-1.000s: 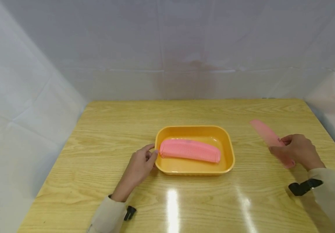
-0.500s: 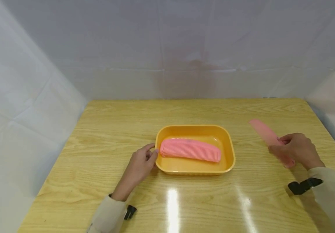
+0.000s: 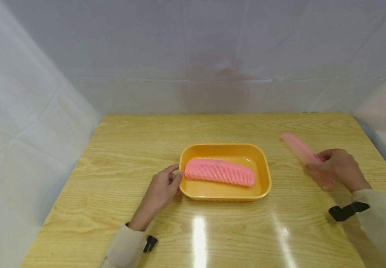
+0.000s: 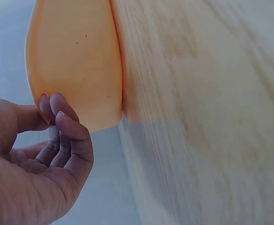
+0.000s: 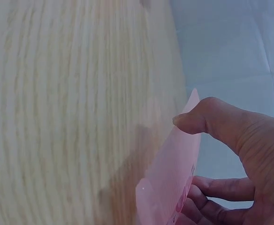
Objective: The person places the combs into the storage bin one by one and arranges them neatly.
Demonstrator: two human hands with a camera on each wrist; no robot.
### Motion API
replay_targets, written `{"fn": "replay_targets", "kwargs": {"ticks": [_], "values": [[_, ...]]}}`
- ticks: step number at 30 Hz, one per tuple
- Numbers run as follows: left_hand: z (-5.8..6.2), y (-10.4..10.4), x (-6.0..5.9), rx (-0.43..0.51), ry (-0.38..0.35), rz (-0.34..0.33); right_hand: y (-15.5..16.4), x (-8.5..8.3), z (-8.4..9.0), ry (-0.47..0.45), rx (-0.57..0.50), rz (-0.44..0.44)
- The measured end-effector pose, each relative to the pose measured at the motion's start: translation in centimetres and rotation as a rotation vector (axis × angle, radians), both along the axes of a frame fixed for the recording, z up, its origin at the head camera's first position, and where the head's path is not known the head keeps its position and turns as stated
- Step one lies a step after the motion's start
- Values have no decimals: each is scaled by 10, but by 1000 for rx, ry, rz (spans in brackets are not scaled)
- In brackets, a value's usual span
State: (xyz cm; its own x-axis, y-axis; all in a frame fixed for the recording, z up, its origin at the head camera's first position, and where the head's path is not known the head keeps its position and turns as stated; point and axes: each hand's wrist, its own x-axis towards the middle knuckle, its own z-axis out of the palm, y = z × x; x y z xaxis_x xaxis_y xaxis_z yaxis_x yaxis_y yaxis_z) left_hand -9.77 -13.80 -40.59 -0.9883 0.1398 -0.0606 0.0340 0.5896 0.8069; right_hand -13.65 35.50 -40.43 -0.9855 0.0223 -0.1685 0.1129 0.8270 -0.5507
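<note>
A yellow-orange plastic tray (image 3: 224,199) stands mid-table, with a pink comb (image 3: 220,173) lying flat in it, teeth towards me. My left hand (image 3: 161,191) pinches the tray's left rim between thumb and fingers; the left wrist view shows the thumb and fingertips meeting at the rim of the tray (image 4: 80,61). Off to the right, my right hand (image 3: 340,169) holds a second pink comb (image 3: 297,147) between thumb and fingers. In the right wrist view this comb (image 5: 172,164) is tilted over the table, with the thumb on one side and the fingers on the other.
The wooden table (image 3: 129,141) reaches back to a pale sheet (image 3: 146,56) that hangs behind it and along both sides. Black straps (image 3: 348,211) show at both sleeves. Bright light reflections lie on the front of the tabletop.
My right hand and its comb have shifted slightly left and away from me within the last half second. The left hand, the tray and the comb in it have hardly moved.
</note>
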Motion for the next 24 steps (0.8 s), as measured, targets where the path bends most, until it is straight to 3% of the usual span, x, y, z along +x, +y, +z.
{"fn": "replay_targets", "kwargs": {"ticks": [10, 24], "values": [[1, 0, 0, -8, -5, 4, -21, -5, 14, 73, 37, 58], [-1, 0, -1, -10, -2, 0, -56, -9, 33, 99, 28, 129]]}}
